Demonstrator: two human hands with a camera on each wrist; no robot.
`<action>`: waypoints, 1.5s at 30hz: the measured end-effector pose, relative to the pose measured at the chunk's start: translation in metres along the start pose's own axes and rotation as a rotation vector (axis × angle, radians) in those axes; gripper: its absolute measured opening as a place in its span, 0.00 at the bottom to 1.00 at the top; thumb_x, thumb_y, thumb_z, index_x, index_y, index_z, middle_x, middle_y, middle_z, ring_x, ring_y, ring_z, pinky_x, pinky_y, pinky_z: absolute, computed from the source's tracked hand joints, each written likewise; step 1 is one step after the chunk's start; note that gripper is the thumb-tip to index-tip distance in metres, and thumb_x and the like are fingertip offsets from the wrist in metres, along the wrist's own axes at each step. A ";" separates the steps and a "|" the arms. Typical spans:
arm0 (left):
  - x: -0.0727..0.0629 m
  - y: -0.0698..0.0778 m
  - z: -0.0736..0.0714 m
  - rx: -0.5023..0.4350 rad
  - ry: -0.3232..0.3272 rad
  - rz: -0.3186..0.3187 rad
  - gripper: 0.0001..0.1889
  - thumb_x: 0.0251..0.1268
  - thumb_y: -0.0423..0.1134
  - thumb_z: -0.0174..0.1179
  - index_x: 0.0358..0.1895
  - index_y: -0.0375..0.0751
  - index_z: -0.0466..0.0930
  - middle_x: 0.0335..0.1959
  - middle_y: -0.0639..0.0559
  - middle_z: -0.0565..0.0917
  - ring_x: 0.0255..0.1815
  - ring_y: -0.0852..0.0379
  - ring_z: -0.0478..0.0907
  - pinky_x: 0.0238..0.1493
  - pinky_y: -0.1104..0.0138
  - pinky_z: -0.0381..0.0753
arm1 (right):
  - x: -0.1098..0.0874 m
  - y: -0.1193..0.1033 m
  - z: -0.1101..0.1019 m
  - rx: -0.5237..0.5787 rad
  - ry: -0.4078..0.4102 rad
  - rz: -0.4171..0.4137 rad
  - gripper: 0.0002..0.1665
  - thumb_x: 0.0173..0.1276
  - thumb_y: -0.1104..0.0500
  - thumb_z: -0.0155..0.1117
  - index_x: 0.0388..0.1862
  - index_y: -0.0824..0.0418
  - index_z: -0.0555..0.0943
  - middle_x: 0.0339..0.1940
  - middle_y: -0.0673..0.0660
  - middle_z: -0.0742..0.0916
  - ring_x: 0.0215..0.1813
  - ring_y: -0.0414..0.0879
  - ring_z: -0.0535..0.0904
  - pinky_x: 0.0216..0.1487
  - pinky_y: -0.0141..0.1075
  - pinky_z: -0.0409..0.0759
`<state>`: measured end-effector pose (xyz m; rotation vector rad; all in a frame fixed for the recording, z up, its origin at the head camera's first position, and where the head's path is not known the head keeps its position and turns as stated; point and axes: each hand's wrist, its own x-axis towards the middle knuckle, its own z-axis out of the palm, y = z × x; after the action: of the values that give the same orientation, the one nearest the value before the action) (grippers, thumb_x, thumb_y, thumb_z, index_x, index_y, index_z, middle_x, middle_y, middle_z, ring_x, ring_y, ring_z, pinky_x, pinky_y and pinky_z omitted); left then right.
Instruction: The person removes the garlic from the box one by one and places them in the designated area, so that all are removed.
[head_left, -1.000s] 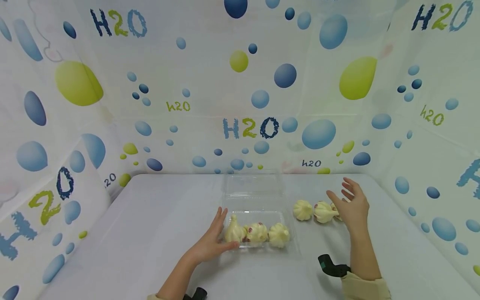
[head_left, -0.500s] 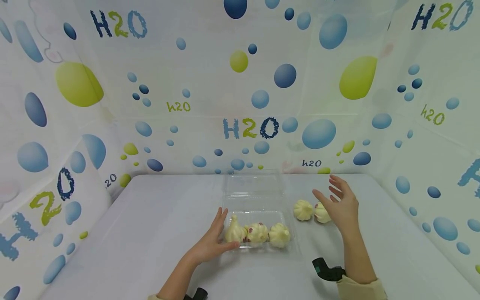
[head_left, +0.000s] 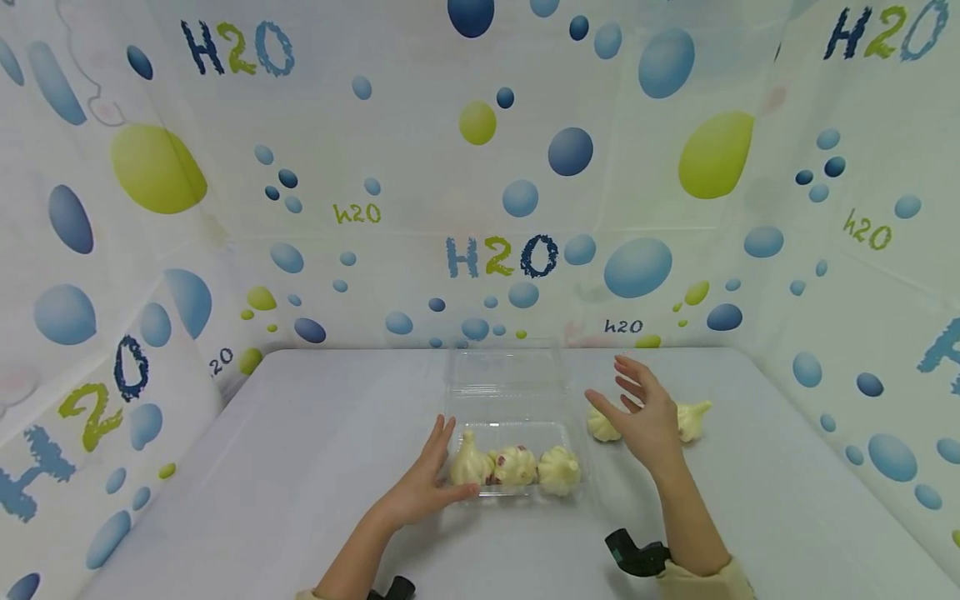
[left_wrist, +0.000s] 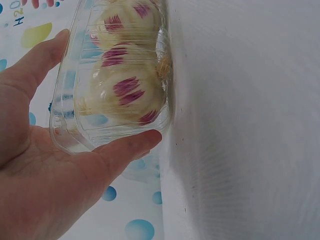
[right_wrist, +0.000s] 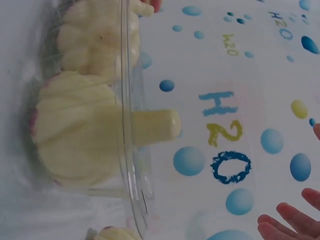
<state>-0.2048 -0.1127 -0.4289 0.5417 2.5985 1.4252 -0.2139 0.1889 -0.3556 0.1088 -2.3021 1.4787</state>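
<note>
A clear plastic clamshell box (head_left: 525,490) stands on the table with its lid (head_left: 506,371) folded back. It holds three garlic bulbs (head_left: 514,464) in a row, some with purple marks. My left hand (head_left: 422,483) rests against the box's left front corner, thumb along the front and fingers straight at the side; in the left wrist view the thumb (left_wrist: 130,147) touches the wall. My right hand (head_left: 645,421), fingers spread and holding nothing, is over the loose garlic right of the box. One loose bulb (head_left: 602,425) shows at its left, another (head_left: 692,421) at its right.
The white table (head_left: 315,433) extends around the box. Behind it hangs a printed curtain (head_left: 420,167) with bubbles and H2O lettering. Black camera mounts (head_left: 636,552) sit at both wrists.
My right hand has moved left across the loose bulbs, covering the middle one and uncovering the one farthest right. My left hand and the box have not moved.
</note>
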 end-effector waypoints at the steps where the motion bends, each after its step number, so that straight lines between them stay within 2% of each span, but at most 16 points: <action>1: 0.000 0.000 0.000 0.000 0.000 -0.002 0.52 0.52 0.48 0.66 0.73 0.42 0.37 0.72 0.38 0.32 0.70 0.35 0.35 0.60 0.40 0.54 | -0.001 -0.001 0.002 0.007 -0.019 0.001 0.39 0.54 0.48 0.70 0.62 0.59 0.67 0.61 0.59 0.73 0.61 0.55 0.70 0.57 0.46 0.70; 8: -0.001 0.000 -0.002 -0.010 0.002 -0.004 0.52 0.52 0.47 0.66 0.73 0.41 0.37 0.72 0.38 0.32 0.70 0.35 0.35 0.59 0.41 0.57 | -0.005 -0.008 0.019 0.072 -0.108 -0.016 0.38 0.52 0.50 0.72 0.61 0.56 0.69 0.60 0.57 0.74 0.60 0.54 0.71 0.56 0.45 0.71; 16: -0.001 0.000 -0.001 -0.014 -0.004 0.003 0.52 0.52 0.47 0.66 0.73 0.41 0.37 0.72 0.38 0.32 0.70 0.36 0.33 0.61 0.40 0.52 | -0.007 -0.011 0.032 0.119 -0.168 -0.053 0.37 0.52 0.52 0.72 0.60 0.56 0.70 0.60 0.57 0.75 0.59 0.52 0.72 0.55 0.45 0.72; 21: -0.001 0.000 -0.001 -0.016 -0.006 -0.004 0.52 0.52 0.48 0.66 0.73 0.42 0.38 0.72 0.39 0.31 0.70 0.36 0.34 0.59 0.41 0.56 | -0.008 -0.011 0.046 0.121 -0.213 -0.034 0.38 0.51 0.52 0.73 0.61 0.56 0.70 0.61 0.57 0.75 0.60 0.54 0.71 0.55 0.45 0.72; 24: -0.001 0.000 -0.001 -0.012 -0.006 -0.005 0.52 0.53 0.48 0.66 0.73 0.42 0.38 0.72 0.39 0.31 0.70 0.36 0.34 0.60 0.40 0.54 | -0.008 -0.013 0.055 0.119 -0.236 -0.022 0.39 0.50 0.52 0.74 0.61 0.56 0.70 0.61 0.56 0.75 0.60 0.54 0.71 0.54 0.44 0.73; 33: 0.000 -0.001 -0.001 -0.013 -0.010 0.001 0.52 0.52 0.49 0.66 0.73 0.43 0.37 0.72 0.38 0.32 0.70 0.34 0.37 0.60 0.39 0.51 | -0.010 -0.016 0.078 0.129 -0.251 -0.041 0.39 0.48 0.54 0.75 0.60 0.57 0.71 0.59 0.55 0.76 0.57 0.53 0.74 0.52 0.44 0.75; 40: 0.000 -0.001 -0.001 -0.006 -0.011 0.002 0.52 0.52 0.48 0.66 0.73 0.42 0.38 0.72 0.38 0.32 0.70 0.34 0.39 0.60 0.40 0.53 | -0.014 -0.014 0.095 0.158 -0.299 -0.066 0.37 0.49 0.57 0.74 0.59 0.60 0.72 0.57 0.59 0.77 0.56 0.57 0.74 0.51 0.47 0.75; 45: -0.001 0.000 -0.002 -0.024 -0.017 0.002 0.51 0.54 0.48 0.65 0.73 0.43 0.37 0.72 0.39 0.31 0.70 0.35 0.37 0.60 0.40 0.53 | -0.016 -0.013 0.107 0.180 -0.352 -0.062 0.39 0.49 0.59 0.75 0.61 0.62 0.70 0.57 0.62 0.77 0.55 0.59 0.74 0.50 0.48 0.76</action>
<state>-0.2046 -0.1145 -0.4285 0.5516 2.5647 1.4444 -0.2266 0.0856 -0.3892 0.5252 -2.3951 1.7473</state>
